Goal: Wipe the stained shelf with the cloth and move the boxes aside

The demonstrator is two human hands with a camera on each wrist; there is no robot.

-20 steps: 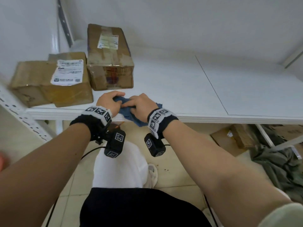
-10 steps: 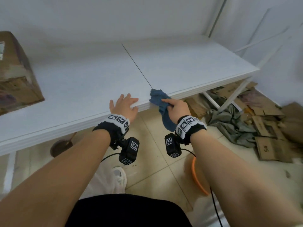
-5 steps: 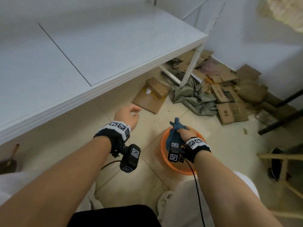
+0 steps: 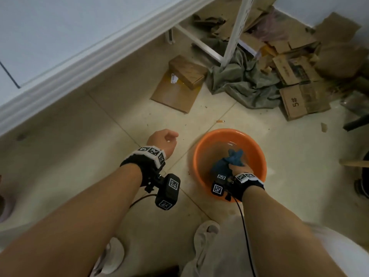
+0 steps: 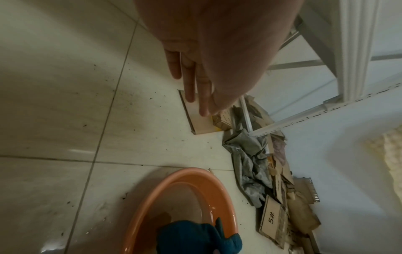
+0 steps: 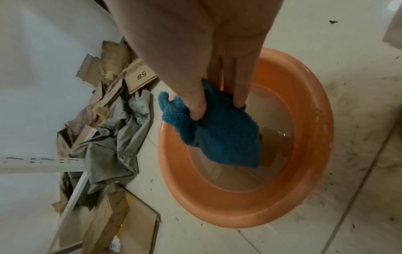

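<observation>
From the head camera, my right hand (image 4: 237, 168) gripped the blue cloth (image 4: 229, 161) inside the orange basin (image 4: 201, 156), which stood on the tiled floor (image 4: 99, 146) and held shallow water; my left hand (image 4: 162, 141) hung over the floor just left of the basin, fingers loosely curled and holding nothing; the white shelf (image 4: 79, 56) ran across the upper left, with flattened cardboard (image 4: 295, 96) and a grey sheet (image 4: 243, 82) piled near its leg. In the left wrist view, my fingers (image 5: 189, 86) lay relaxed over the tiles; the cloth (image 5: 195, 238) showed inside the basin (image 5: 152, 197) below. In the right wrist view, my thumb and fingers (image 6: 239, 92) pinched the bunched cloth (image 6: 217, 137), its lower end hanging at the water in the basin (image 6: 315, 137); whether it touched the water I could not tell.
</observation>
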